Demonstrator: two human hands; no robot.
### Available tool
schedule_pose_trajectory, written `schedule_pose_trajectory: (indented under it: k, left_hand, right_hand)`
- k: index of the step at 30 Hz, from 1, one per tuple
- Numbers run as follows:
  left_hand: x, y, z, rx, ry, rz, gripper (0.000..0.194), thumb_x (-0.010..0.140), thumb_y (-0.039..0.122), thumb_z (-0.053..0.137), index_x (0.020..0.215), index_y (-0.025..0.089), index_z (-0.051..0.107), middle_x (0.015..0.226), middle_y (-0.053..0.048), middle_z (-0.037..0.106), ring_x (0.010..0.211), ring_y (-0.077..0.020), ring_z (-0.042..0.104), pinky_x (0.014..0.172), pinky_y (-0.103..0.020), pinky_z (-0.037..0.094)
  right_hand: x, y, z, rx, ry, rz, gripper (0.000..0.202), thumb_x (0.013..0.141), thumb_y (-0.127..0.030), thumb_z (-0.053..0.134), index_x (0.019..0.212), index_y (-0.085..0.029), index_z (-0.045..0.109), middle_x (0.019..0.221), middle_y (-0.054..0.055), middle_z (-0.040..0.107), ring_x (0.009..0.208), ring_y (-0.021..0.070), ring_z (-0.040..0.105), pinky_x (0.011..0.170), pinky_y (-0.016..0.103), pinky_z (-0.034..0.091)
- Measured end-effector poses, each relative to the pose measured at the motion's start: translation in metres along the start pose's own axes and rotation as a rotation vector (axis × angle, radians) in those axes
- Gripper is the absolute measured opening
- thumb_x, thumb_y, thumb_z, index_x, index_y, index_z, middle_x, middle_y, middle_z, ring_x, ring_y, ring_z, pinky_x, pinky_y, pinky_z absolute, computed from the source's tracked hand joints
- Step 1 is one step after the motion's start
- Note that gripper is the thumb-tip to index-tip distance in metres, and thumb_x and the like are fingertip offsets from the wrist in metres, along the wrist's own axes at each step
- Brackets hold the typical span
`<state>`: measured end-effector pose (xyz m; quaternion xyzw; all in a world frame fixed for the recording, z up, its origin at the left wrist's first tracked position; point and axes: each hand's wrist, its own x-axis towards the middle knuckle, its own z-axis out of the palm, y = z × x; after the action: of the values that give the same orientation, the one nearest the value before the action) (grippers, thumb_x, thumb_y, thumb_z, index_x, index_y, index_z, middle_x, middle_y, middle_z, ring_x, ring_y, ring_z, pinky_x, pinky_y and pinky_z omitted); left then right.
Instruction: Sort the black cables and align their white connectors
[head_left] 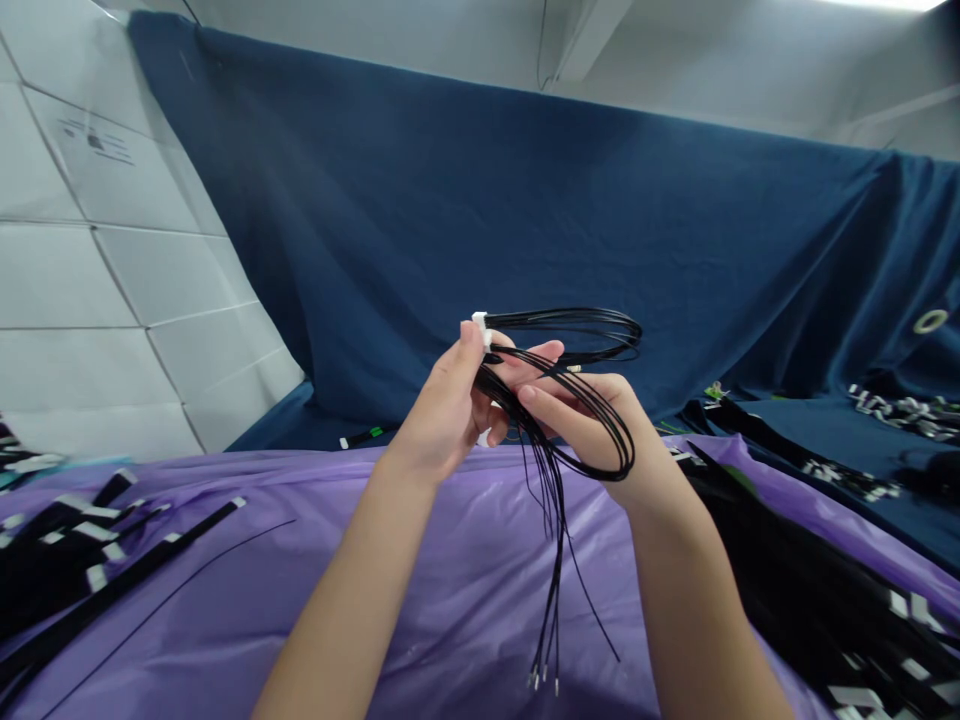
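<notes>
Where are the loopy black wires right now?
The looped wires are central in the head view, held between the left hand and right hand, over the purple sheet.

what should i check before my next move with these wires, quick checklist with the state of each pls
1. White connector held by the left hand: ok, it sits at the thumb tip.
2. Right hand firmly gripping the black wires: cannot tell, its fingers are partly hidden.
3. Wire ends gathered together: not ok, one hangs apart to the right.
4. Wires fully seated in the connector: cannot tell, too small to see.
5. Hanging wires apart from the cable pile at right: ok, the right forearm shows between them.
</notes>
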<state>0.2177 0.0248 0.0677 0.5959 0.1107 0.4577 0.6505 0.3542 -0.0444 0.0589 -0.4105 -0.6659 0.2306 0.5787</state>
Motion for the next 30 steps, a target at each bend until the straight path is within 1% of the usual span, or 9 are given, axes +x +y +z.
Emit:
schedule_pose_trajectory:
  k: [4, 6, 8, 11, 14, 20, 25, 28, 30]
  left_hand:
    - [0.0, 0.0, 0.001, 0.005, -0.011, 0.016, 0.046, 0.088, 0.066, 0.044, 0.091, 0.021, 0.052, 0.1, -0.008, 0.072, 0.059, -0.0137, 0.065, 0.036, -0.018, 0.037]
    - [-0.001, 0.0, 0.0, 0.018, -0.022, 0.024, 0.045, 0.088, 0.065, 0.044, 0.089, 0.021, 0.052, 0.098, -0.007, 0.072, 0.061, -0.0145, 0.065, 0.038, -0.019, 0.04]
    - [-0.001, 0.0, 0.0, 0.041, -0.019, 0.022, 0.046, 0.088, 0.065, 0.044, 0.089, 0.02, 0.053, 0.095, -0.007, 0.072, 0.064, -0.0161, 0.066, 0.039, -0.019, 0.042]
    - [-0.001, -0.001, 0.0, 0.066, -0.019, 0.022, 0.047, 0.087, 0.066, 0.046, 0.093, 0.02, 0.055, 0.094, -0.008, 0.072, 0.068, -0.018, 0.067, 0.041, -0.021, 0.044]
    - [-0.001, -0.002, 0.0, 0.084, -0.043, 0.033, 0.049, 0.085, 0.067, 0.047, 0.093, 0.019, 0.057, 0.1, -0.01, 0.071, 0.073, -0.0193, 0.068, 0.043, -0.022, 0.047]
    - [0.0, -0.003, 0.0, 0.124, -0.056, 0.062, 0.048, 0.086, 0.064, 0.048, 0.093, 0.017, 0.058, 0.107, -0.011, 0.07, 0.074, -0.0188, 0.068, 0.044, -0.022, 0.048]
    - [0.002, -0.006, 0.0, 0.15, -0.028, 0.052, 0.045, 0.087, 0.061, 0.049, 0.094, 0.018, 0.06, 0.101, -0.009, 0.071, 0.064, -0.0155, 0.065, 0.042, -0.022, 0.047]
    - [0.002, -0.007, 0.0, 0.154, -0.022, 0.055, 0.043, 0.088, 0.06, 0.049, 0.095, 0.019, 0.06, 0.096, -0.007, 0.071, 0.06, -0.0136, 0.063, 0.042, -0.022, 0.047]
    - [0.003, -0.008, 0.0, 0.158, -0.013, 0.056, 0.041, 0.088, 0.058, 0.05, 0.094, 0.019, 0.061, 0.086, -0.005, 0.069, 0.057, -0.0125, 0.06, 0.042, -0.021, 0.047]
  right_hand:
    - [0.003, 0.005, 0.01, 0.052, 0.085, -0.049, 0.017, 0.084, -0.033, 0.066, 0.083, -0.02, 0.076, 0.064, 0.001, 0.066, 0.063, 0.0141, 0.061, 0.059, 0.026, 0.047]
    - [0.004, 0.006, 0.014, 0.07, 0.107, -0.046, 0.017, 0.084, -0.033, 0.066, 0.084, -0.019, 0.075, 0.067, 0.002, 0.069, 0.064, 0.0157, 0.064, 0.061, 0.028, 0.051]
    - [0.004, 0.006, 0.016, 0.077, 0.124, -0.04, 0.019, 0.083, -0.034, 0.067, 0.08, -0.017, 0.073, 0.068, 0.003, 0.069, 0.061, 0.0159, 0.065, 0.061, 0.029, 0.053]
    - [0.004, 0.005, 0.017, 0.074, 0.138, -0.011, 0.022, 0.083, -0.035, 0.066, 0.073, -0.016, 0.069, 0.068, 0.004, 0.069, 0.059, 0.015, 0.064, 0.058, 0.028, 0.052]
    - [0.004, 0.005, 0.017, 0.032, 0.162, -0.01, 0.022, 0.083, -0.032, 0.064, 0.067, -0.016, 0.065, 0.067, 0.003, 0.068, 0.059, 0.0136, 0.062, 0.058, 0.025, 0.051]
    - [0.003, 0.006, 0.018, -0.136, 0.221, -0.01, 0.018, 0.083, -0.03, 0.061, 0.073, -0.017, 0.067, 0.07, 0.004, 0.069, 0.057, 0.0132, 0.06, 0.052, 0.024, 0.045]
    - [0.001, 0.003, 0.02, -0.327, 0.282, -0.009, 0.019, 0.084, -0.031, 0.059, 0.073, -0.017, 0.067, 0.068, 0.002, 0.068, 0.057, 0.0124, 0.059, 0.053, 0.023, 0.043]
    - [0.002, 0.002, 0.02, -0.346, 0.292, 0.005, 0.021, 0.085, -0.033, 0.058, 0.074, -0.017, 0.067, 0.066, 0.002, 0.067, 0.056, 0.0122, 0.058, 0.052, 0.023, 0.041]
    - [0.002, 0.002, 0.02, -0.342, 0.293, 0.011, 0.019, 0.086, -0.032, 0.057, 0.078, -0.018, 0.068, 0.068, 0.001, 0.067, 0.057, 0.0122, 0.059, 0.054, 0.023, 0.041]
